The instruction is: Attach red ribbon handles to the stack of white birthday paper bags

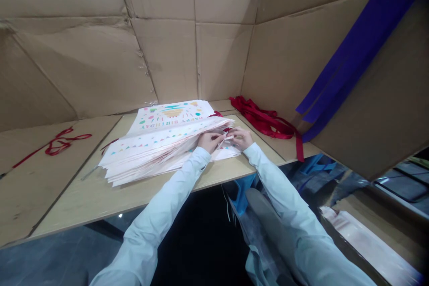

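Note:
A thick stack of white printed sheets (144, 149) lies on the table, with coloured flags and upside-down "HAPPY BIRTHDAY" lettering showing. At the right edge of this stack, my left hand (210, 141) is closed, thumb and fingers pinching the edge of a white sheet. Close beside it, my right hand (241, 138) is also closed on that edge, fingertips nearly meeting the left ones. A small bit of red ribbon (227, 130) shows between the hands. Exactly how the ribbon sits in the fingers is hidden.
Red ribbons (264, 118) lie heaped at the right back, one hanging over the table edge. A thin red ribbon (63, 142) lies at the left. Blue-purple strips (355, 53) hang on the right cardboard wall (301, 49). A box with white items (372, 241) stands lower right.

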A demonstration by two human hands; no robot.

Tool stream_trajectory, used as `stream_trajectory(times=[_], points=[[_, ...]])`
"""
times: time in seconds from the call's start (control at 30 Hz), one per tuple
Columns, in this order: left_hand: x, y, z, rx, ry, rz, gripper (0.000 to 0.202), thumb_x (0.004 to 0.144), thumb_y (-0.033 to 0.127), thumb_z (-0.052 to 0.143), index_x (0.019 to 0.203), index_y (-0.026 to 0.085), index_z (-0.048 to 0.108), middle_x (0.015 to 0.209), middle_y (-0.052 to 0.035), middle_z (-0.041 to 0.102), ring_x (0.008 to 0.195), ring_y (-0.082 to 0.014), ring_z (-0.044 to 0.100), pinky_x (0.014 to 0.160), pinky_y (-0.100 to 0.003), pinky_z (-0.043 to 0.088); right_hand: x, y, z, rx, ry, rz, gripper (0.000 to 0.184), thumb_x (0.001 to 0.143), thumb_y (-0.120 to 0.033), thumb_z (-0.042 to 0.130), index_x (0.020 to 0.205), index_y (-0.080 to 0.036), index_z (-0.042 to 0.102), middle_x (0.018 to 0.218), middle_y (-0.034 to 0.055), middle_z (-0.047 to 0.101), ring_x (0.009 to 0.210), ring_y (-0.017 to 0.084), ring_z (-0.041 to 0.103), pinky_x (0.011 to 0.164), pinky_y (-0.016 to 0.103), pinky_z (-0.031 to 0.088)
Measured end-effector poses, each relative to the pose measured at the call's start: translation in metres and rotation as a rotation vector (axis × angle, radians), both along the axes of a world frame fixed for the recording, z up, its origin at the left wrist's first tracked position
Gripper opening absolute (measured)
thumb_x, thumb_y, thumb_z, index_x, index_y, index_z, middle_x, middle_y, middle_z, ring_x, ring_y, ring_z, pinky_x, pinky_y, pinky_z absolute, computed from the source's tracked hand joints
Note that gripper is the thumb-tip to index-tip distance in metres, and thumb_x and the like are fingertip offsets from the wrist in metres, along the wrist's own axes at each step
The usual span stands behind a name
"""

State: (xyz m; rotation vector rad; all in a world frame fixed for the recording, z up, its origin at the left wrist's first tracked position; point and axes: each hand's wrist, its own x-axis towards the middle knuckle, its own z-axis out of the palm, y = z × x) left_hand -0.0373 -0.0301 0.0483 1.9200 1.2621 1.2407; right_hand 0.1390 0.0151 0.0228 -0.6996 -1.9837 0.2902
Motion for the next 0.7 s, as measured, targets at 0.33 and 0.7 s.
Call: stream_trajectory(times=[0.33, 0.7], points=[[0.0002, -0.0063, 0.005, -0.055, -0.034, -0.053, 0.02, 0.069, 0.023, 0.064, 0.083, 0.01, 0.072, 0.083, -0.0088, 0.07, 0.078, -0.0198, 0.065, 0.077, -0.03, 0.051, 0.0012, 0.0036, -0.0035, -0.048, -0.005, -0.028, 0.016, 0.071, -0.027, 0.057, 0.074, -0.022, 0.072, 0.076, 0.0047, 0.061, 0.073, 0.017, 0.057, 0.067, 0.03, 0.046], [-0.0028, -0.006, 0.0011, -0.002, 0.098, -0.013, 0.033, 0.076, 0.037, 0.055, 0.086, 0.011, 0.072, 0.075, -0.0051, 0.07, 0.069, -0.0172, 0.063, 0.065, -0.024, 0.048, -0.001, -0.0019, 0.0017, -0.129, 0.063, -0.059, 0.021, 0.066, -0.038, 0.064, 0.07, -0.018, 0.064, 0.063, 0.0017, 0.059, 0.052, 0.012, 0.048, 0.052, 0.025, 0.041]])
